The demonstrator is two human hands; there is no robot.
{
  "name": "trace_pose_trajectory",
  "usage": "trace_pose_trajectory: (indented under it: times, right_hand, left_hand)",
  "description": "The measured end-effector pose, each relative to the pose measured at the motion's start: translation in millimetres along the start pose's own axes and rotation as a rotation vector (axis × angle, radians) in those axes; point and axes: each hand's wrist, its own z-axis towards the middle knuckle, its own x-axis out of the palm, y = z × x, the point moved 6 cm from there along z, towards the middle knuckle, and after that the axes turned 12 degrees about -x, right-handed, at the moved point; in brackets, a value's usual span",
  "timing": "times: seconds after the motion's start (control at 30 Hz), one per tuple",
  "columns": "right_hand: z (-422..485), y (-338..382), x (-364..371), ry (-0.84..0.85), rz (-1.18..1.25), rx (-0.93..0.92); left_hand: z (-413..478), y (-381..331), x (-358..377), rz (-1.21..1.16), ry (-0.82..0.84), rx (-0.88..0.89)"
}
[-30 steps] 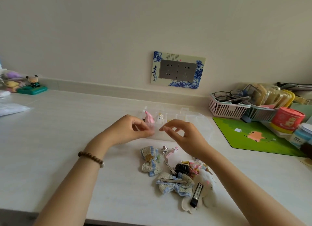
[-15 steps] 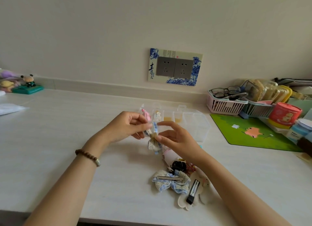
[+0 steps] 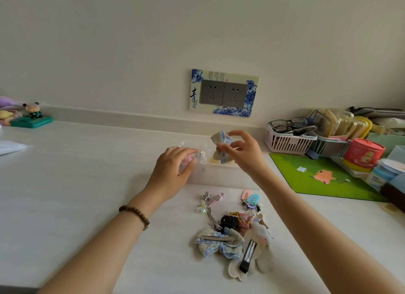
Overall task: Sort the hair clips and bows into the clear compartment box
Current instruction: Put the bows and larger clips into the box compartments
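Observation:
The clear compartment box (image 3: 215, 175) lies on the white table beyond the pile of clips. My right hand (image 3: 245, 154) pinches a beige and blue lace bow (image 3: 221, 145) and holds it above the box's middle compartments. My left hand (image 3: 173, 171) rests on the box's left end, fingers curled over its edge beside a pink clip and a small white clip (image 3: 202, 156) inside. Nearer me lies the pile: a second lace bow (image 3: 219, 244), a black claw clip (image 3: 229, 221), a black and silver snap clip (image 3: 248, 258) on a white felt shape, and small pastel clips (image 3: 251, 199).
A green mat (image 3: 324, 177) lies to the right, with a pink basket (image 3: 287, 141) holding glasses, a red tub (image 3: 362, 154) and jars behind it. A wall socket (image 3: 223, 94) is straight ahead. Small toys on a green base (image 3: 30, 118) stand far left.
My right hand lifted the lace bow from between both hands up and right, over the box. My left hand let go of it and settled on the box's left end.

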Motion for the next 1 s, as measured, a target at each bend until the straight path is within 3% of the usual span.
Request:
trace_pose_trajectory:
  times: [0.17,0.37,0.57,0.73,0.8,0.9,1.0]
  right_hand:
    - [14,-11,16,0.115,-0.333,0.015]
    - [5,-1,17,0.144,-0.486,-0.249]
    - [-15,-5,32,0.508,-0.825,-0.453]
    - [-26,11,16,0.406,-0.690,-0.446]
    - [-38,24,3,0.336,-0.515,-0.411]
    - [-68,37,-4,0.472,-0.213,-0.244]
    - [-98,43,-2,0.650,-0.190,-0.204]
  left_hand:
    - [0,12,7,0.010,-0.013,-0.008]
    - [-1,9,14,-0.001,0.025,-0.018]
    - [-1,7,19,0.001,0.054,-0.020]
    - [-3,9,19,0.002,0.060,-0.026]
    - [-4,8,18,-0.007,0.065,-0.028]
    - [-6,4,16,-0.009,0.057,-0.013]
    - [-9,1,16,-0.004,0.054,0.003]
